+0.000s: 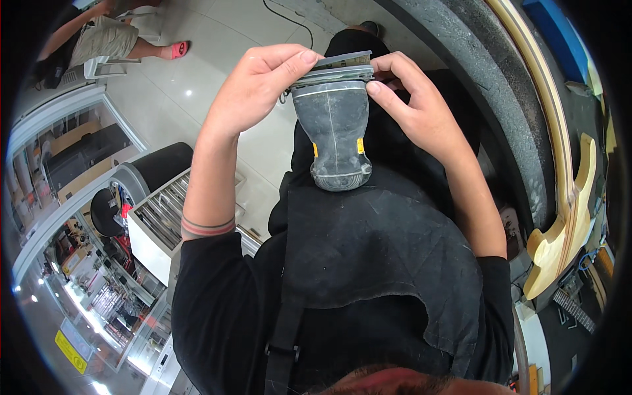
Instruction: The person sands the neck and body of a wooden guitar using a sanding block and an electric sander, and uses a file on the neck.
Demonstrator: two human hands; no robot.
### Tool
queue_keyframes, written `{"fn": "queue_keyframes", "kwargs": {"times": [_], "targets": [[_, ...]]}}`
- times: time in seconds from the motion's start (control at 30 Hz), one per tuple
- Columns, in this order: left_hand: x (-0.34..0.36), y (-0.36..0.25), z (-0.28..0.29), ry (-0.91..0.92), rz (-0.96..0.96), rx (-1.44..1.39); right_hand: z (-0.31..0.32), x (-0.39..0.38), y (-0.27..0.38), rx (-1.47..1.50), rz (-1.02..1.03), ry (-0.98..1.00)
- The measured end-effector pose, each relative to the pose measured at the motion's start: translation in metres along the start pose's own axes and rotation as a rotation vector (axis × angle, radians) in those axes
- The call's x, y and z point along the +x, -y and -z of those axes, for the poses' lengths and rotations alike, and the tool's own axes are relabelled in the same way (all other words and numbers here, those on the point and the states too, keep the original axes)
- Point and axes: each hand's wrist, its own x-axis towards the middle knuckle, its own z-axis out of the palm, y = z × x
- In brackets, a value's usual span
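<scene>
A dusty black palm sander (334, 125) with yellow side accents rests on my lap and apron, its rounded end toward me and its flat grey pad (337, 74) away from me. Along the pad's far side runs a thin sheet (347, 60), apparently sandpaper, lifted partly off the pad. My left hand (253, 84) is closed on the left end of the pad and sheet, thumb on top. At the right end, my right hand (416, 99) pinches the pad's edge between thumb and curled fingers. The fingertips behind the pad are partly hidden.
On the right, a pale wooden guitar body with a long neck (571, 217) lies along the dark workbench (526, 151). A slatted metal rack (161, 210) and glass-fronted cabinet stand at left. Another person's leg (141, 49) shows at upper left; a black cable (289, 16) crosses the tiled floor.
</scene>
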Motion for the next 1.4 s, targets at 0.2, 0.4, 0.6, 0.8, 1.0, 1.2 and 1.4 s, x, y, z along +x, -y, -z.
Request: {"fn": "queue_keyframes", "kwargs": {"times": [0.2, 0.4, 0.6, 0.8, 1.0, 1.2, 1.4], "targets": [[0.004, -0.002, 0.001, 0.034, -0.004, 0.000, -0.001, -0.002, -0.006, 0.023, -0.026, -0.018], [0.004, 0.002, 0.001, 0.022, -0.024, 0.024, -0.004, -0.004, -0.013, -0.010, 0.004, -0.077], [0.005, 0.007, 0.001, 0.003, -0.048, 0.050, -0.004, -0.007, -0.010, -0.040, -0.003, -0.107], [0.006, 0.008, 0.003, 0.002, -0.074, 0.075, -0.007, -0.009, -0.015, -0.025, -0.095, -0.139], [0.005, 0.008, 0.003, 0.021, -0.076, 0.055, -0.008, -0.008, -0.015, 0.024, -0.172, -0.099], [0.005, 0.010, 0.005, 0.029, -0.094, 0.071, -0.010, -0.006, -0.013, 0.011, -0.118, -0.138], [0.006, 0.011, 0.008, 0.031, -0.089, 0.056, -0.011, -0.006, -0.014, 0.026, -0.105, -0.173]]}}
